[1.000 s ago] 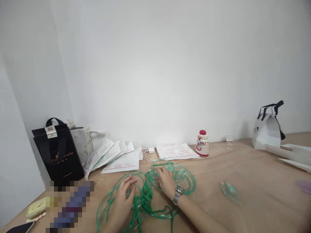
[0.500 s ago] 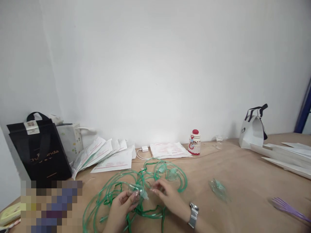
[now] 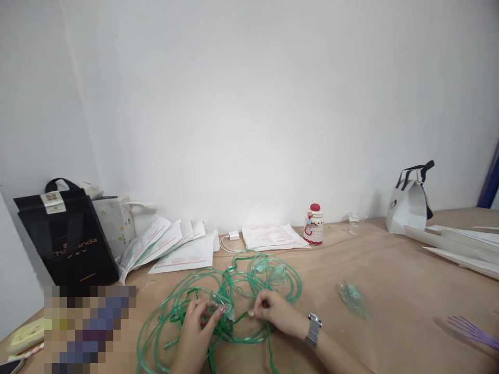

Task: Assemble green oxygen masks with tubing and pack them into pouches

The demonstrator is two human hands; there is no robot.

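Note:
My left hand [image 3: 200, 324] grips a clear, green-tinted oxygen mask [image 3: 223, 302] at the front middle of the table, with the thumb and fingers on its edge. To its right, my right hand [image 3: 268, 310], with a watch on the wrist, pinches a thin green strap [image 3: 242, 316] that runs back toward the mask. Coils of green tubing [image 3: 154, 317] lie around and beneath both hands. Just behind the right hand, another clear green mask [image 3: 279, 274] rests within a tubing coil. Further right lies a separate clear green piece [image 3: 353, 297], apart from the coils.
White packets [image 3: 187, 254] lean at the back left beside a black bag [image 3: 70, 244]. A flat packet [image 3: 273, 237] and a red-capped bottle [image 3: 314, 226] stand near the wall. On the right are a white bag [image 3: 407, 208], paper sleeves [image 3: 463, 259] and a purple whisk-like item [image 3: 473, 330].
My right hand has moved slightly right, away from the mask, and now has the green strap stretched from its fingertips. My left hand still holds the mask, tilted a little differently.

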